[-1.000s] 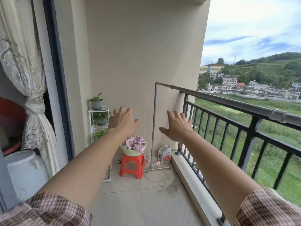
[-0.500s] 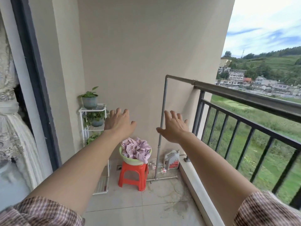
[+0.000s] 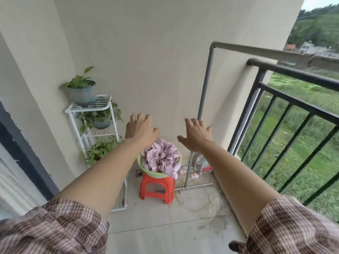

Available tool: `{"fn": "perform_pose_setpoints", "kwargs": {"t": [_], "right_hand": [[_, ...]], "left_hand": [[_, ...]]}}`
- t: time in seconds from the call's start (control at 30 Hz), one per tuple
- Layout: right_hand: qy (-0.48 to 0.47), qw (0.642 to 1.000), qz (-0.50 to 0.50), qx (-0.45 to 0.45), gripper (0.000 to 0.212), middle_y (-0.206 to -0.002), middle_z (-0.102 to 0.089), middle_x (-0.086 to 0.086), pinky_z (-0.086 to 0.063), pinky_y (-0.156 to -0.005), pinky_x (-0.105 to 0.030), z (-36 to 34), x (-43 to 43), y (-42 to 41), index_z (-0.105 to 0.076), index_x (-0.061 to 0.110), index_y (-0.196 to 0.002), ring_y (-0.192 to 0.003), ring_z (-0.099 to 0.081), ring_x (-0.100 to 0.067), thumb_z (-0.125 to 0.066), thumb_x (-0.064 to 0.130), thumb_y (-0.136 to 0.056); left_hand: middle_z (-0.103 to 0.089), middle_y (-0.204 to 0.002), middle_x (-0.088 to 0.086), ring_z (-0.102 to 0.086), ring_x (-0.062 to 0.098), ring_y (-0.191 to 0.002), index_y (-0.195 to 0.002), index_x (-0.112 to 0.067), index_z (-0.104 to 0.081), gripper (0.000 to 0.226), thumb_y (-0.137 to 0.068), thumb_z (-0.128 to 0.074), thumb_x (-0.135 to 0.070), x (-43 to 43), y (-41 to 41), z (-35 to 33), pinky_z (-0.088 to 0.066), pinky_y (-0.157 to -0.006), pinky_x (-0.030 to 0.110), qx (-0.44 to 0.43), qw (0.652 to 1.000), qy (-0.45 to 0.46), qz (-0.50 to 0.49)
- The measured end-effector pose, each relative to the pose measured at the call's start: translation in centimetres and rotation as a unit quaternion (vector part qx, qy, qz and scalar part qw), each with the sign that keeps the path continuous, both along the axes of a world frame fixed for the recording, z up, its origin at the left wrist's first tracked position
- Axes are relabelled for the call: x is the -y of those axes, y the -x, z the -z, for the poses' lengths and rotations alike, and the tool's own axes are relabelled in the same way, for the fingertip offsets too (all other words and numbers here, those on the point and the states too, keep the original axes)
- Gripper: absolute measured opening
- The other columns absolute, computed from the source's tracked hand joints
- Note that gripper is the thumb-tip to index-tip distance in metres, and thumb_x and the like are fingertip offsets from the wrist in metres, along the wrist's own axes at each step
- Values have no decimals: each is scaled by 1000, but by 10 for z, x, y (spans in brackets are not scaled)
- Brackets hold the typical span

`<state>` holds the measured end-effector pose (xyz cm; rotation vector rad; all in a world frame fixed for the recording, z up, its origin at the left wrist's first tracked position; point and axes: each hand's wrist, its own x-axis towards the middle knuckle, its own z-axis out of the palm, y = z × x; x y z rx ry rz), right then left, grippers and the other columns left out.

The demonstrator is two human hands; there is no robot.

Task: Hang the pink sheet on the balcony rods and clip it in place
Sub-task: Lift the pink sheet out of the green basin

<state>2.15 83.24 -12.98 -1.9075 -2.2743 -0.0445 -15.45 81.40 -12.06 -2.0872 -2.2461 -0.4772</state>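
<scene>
So nothing is hung yet: the pink sheet [image 3: 161, 157] lies bunched in the green bowl [image 3: 146, 171] on the red stool [image 3: 156, 187], the left hand [image 3: 140, 128] and right hand [image 3: 197, 135] reach out spread and empty, and the grey rod [image 3: 256, 51] is bare.

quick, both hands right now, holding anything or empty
Left hand: open, fingers spread, holding nothing, raised above the pink sheet.
Right hand: open, fingers spread, holding nothing.
</scene>
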Motion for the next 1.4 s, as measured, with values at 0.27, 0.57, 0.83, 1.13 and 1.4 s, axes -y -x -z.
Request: {"fn": "perform_pose_setpoints", "kwargs": {"t": [0.27, 0.57, 0.83, 1.13, 1.4], "right_hand": [[75, 997, -7, 18, 66, -142, -38, -9, -34, -100, -53, 100, -176, 4, -32, 14, -139, -131, -35, -30, -50, 53, -89], [230, 973, 12, 16, 60, -139, -43, -10, -34, -103, -50, 209, -344, 0, -37, 14, -136, -131, -35, -30, -51, 48, -89], [335, 939, 67, -34, 53, -140, -43, -10, -33, -105, -49, 294, -409, 6, -40, 14, -135, -131, -36, -30, -49, 42, -90], [437, 883, 139, -100, 48, -137, -45, -9, -37, -99, -46, 419, -443, 31, -40, 16, -134, -126, -41, -30, -50, 34, -90], [400, 827, 282, -276, 58, -100, -62, -1, -41, -69, -31, 498, -445, 57, -51, 17, -114, -91, -60, -24, -54, 65, -81]], "left_hand": [[-40, -140, 11, -28, 32, -132, -133, -11, -43, 49, -90, -44, -36, -184, 19, 94, -35, -101, 45, 23, 998, 54, 9], [-38, -145, 13, -29, 34, -134, -137, -14, -41, 52, -90, -49, -35, -350, 33, 214, -30, -110, 43, 63, 980, 190, 4], [-43, -140, 11, -33, 32, -132, -129, -12, -48, 44, -90, -47, -32, -422, 29, 310, -38, -102, 45, 105, 952, 287, 20], [-14, -158, 12, -22, 33, -142, -147, -15, -20, 64, -92, -48, -30, -454, 26, 448, -37, -107, 46, 94, 897, 430, 53], [-27, -148, 12, -30, 30, -135, -148, -20, -15, 79, -86, -60, -36, -482, 24, 528, -36, -106, 43, 22, 934, 335, 122]]}}
